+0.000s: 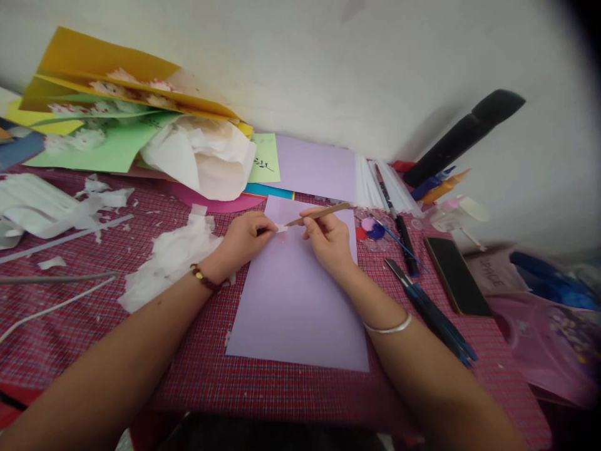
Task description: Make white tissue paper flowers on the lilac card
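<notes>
A sheet of purple paper (300, 300) lies on the checked tablecloth, under both hands. My left hand (248, 237) pinches a small scrap of white paper (281, 229) over the sheet's upper part. My right hand (327, 237) is closed on a thin, flat brown stick (322, 213), held like a pen. The stick's pointed end reaches the white scrap or stops very close to it. Beside my left wrist is a crumpled heap of white tissue paper (171, 257).
Folded coloured papers (94, 69) and a crumpled white sheet (201, 156) lean at the back left. A paper knife-like blade with a blue handle (432, 310), a black phone (456, 275), a black pen (406, 244) and paint dabs (374, 229) lie right. A black upright object (462, 138) stands by the wall.
</notes>
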Available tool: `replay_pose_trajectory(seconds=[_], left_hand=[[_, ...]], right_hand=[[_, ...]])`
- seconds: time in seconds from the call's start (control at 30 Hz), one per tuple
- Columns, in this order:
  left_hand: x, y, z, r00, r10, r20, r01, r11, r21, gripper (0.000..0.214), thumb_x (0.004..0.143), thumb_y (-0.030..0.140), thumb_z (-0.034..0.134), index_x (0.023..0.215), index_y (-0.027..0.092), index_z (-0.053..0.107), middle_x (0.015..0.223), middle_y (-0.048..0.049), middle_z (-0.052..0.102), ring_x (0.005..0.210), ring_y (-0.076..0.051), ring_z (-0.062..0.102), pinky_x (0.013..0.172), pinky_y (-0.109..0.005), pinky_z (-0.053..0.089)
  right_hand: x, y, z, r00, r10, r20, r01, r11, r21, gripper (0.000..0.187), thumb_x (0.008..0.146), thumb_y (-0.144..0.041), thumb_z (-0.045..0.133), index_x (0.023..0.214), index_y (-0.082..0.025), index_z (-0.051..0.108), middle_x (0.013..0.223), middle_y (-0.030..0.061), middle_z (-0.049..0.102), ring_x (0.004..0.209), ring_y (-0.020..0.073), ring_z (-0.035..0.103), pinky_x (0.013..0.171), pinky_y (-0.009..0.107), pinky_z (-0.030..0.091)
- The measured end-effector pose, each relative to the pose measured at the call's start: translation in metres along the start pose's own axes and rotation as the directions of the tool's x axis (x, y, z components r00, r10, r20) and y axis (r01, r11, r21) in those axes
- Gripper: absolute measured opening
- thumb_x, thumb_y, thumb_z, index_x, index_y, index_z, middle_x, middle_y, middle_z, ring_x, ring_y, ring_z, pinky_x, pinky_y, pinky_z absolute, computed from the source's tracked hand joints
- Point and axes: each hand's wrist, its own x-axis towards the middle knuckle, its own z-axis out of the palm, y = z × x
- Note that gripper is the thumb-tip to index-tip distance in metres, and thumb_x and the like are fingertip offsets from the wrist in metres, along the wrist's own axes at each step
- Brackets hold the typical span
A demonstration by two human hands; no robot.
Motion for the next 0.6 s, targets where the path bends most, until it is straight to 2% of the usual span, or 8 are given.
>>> replay_pose_trajectory(seconds=[0.17,0.33,0.6], left_hand=[[-0.0011,0.0022,-0.0006,1.0,0.015,0.005,-0.015,0.999,0.046,0.015,0.081,0.012,0.061,0.075,0.019,0.072,0.079,-0.0024,0.07,0.075,-0.015,0.062,0.072,-0.029,0.046],[0.0002,0.0014,0.0004,1.0,0.004,0.011,-0.005,0.998,0.067,0.015,0.082,0.015,0.06,0.075,0.02,0.073,0.08,-0.0027,0.07,0.078,-0.016,0.062,0.074,-0.03,0.047],[0.0002,-0.0001,0.0016,1.0,0.004,0.013,-0.005,0.997,0.082,0.016,0.082,0.015,0.06,0.079,0.02,0.075,0.082,-0.0035,0.071,0.079,-0.017,0.063,0.074,-0.03,0.047]], right_hand=[[0.002,0.001,-0.0005,0.998,-0.039,0.045,0.044,0.991,-0.127,0.019,0.091,-0.027,0.052,0.099,-0.02,0.067,0.085,0.0036,0.072,0.069,0.016,0.064,0.065,0.03,0.049],[0.0045,-0.0006,-0.0012,0.996,-0.066,0.051,0.077,0.969,-0.236,0.018,0.091,-0.028,0.053,0.096,-0.023,0.07,0.087,0.0039,0.074,0.082,0.0212,0.067,0.079,0.037,0.048],[0.007,0.0008,0.0002,0.992,-0.075,0.098,0.096,0.968,-0.23,0.018,0.091,-0.025,0.053,0.095,-0.022,0.07,0.087,0.0036,0.075,0.08,0.0206,0.067,0.078,0.036,0.046]])
